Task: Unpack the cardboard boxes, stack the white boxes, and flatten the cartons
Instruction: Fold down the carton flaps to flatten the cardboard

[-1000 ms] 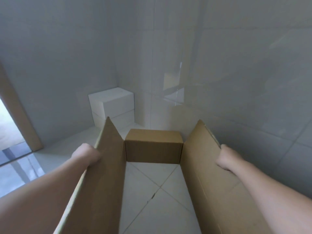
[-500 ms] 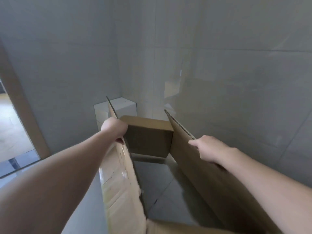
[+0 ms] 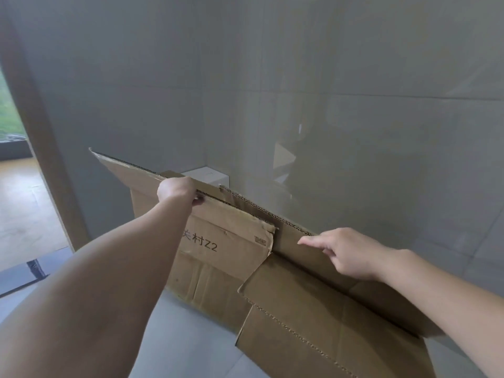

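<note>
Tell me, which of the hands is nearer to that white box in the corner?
The left. The left hand grips the carton's top edge just in front of the white box. The right hand rests on the carton farther to the right and nearer the person.

One head-worn wide-angle view looks forward and down along both forearms, close to the hands, facing a room corner where tiled walls [image 3: 354, 105] meet the floor [image 3: 174, 336].
</note>
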